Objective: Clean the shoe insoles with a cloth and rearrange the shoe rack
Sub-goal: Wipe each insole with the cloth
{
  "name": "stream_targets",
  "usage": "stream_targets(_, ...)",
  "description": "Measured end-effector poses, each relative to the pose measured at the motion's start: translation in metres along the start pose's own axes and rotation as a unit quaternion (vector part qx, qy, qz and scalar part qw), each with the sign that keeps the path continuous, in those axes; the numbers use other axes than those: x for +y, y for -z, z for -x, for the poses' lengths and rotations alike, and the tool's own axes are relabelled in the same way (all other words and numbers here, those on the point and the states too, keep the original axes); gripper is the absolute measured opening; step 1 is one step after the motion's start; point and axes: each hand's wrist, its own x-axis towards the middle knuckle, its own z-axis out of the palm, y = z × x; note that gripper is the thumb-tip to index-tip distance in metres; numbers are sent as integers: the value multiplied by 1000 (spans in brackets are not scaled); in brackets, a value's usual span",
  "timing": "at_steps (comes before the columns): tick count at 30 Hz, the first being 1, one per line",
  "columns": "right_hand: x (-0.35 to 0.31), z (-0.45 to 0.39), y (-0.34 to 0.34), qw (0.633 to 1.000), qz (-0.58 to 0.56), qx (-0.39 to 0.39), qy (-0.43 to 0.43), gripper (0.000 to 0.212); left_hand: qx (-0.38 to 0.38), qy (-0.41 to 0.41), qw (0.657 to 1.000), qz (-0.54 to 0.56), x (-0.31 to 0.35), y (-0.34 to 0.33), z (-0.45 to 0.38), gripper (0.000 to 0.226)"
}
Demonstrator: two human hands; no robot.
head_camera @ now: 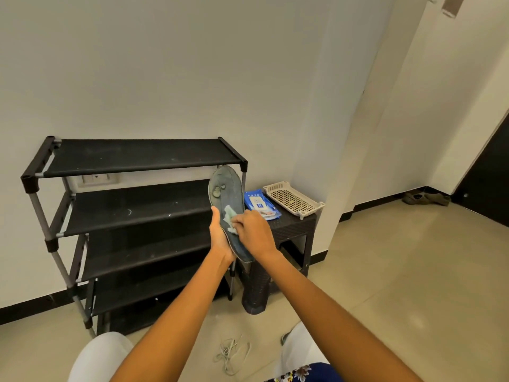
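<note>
insole (pixel 225 194) worn, oval, crumpled cloth (pixel 230 216) pressed

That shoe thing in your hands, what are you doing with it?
It's a shoe insole being cleaned. The left hand holds it up from below, and the right hand presses a pale cloth against it. The black shoe rack behind has no shoes on the shelves that show. A wipes pack and a basket tray sit on the stool beside it.

Bare forearms (pixel 176 321), white trousers (pixel 96 357), floral hem (pixel 300 372)
</note>
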Motion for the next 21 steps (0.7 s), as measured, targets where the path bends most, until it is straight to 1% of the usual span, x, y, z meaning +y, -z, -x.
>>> stream_targets(2,-6,11,2,996,-46,-55,44,20,-2,-5,1000,12,7,5,-5,80)
stream_targets(3,-4,15,5,994,-46,-78,60,20,-11,0,1000,17,10,8,-7,83)
stream_targets(4,3,15,6,995,-20,-78,64,20,-19,5,1000,20,10,9,-8,82)
stream_targets(5,10,10,7,997,16,-59,50,21,-29,7,999,20,9,8,-7,79)
stream_targets(7,18,2,9,997,77,10,-20,24,-41,5,999,-2,4,-1,-2,72)
stream_targets(8,17,0,8,996,73,39,-43,25,-40,6,999,-14,2,-5,-2,69)
stream_targets(9,14,0,6,996,57,51,-42,24,-38,9,999,-20,3,-10,-2,67)
stream_targets(11,3,5,3,999,-4,32,-6,20,-34,5,999,-9,11,-10,1,70)
stream_targets(13,-2,17,5,997,-52,0,50,18,-42,6,999,8,19,-3,1,77)
stream_targets(14,1,18,5,997,-30,-2,75,17,-41,8,999,13,20,-1,2,76)
stream_targets(15,5,14,6,997,9,7,83,17,-41,9,999,17,18,-1,4,74)
stream_targets(16,9,7,8,997,47,25,60,18,-43,8,999,17,15,-4,5,72)
stream_targets(17,10,0,9,997,64,45,14,20,-43,8,999,17,11,-7,7,70)
stream_targets(18,8,-4,11,995,69,62,-26,22,-39,9,999,14,8,-11,8,69)
stream_targets(19,5,-7,9,995,62,73,-39,23,-33,8,999,15,6,-13,7,71)
stream_targets(20,-1,-7,7,996,55,70,-23,24,-29,5,999,21,6,-12,7,75)
stream_targets(21,-8,-4,3,998,37,50,6,23,-28,-1,999,28,8,-11,8,81)
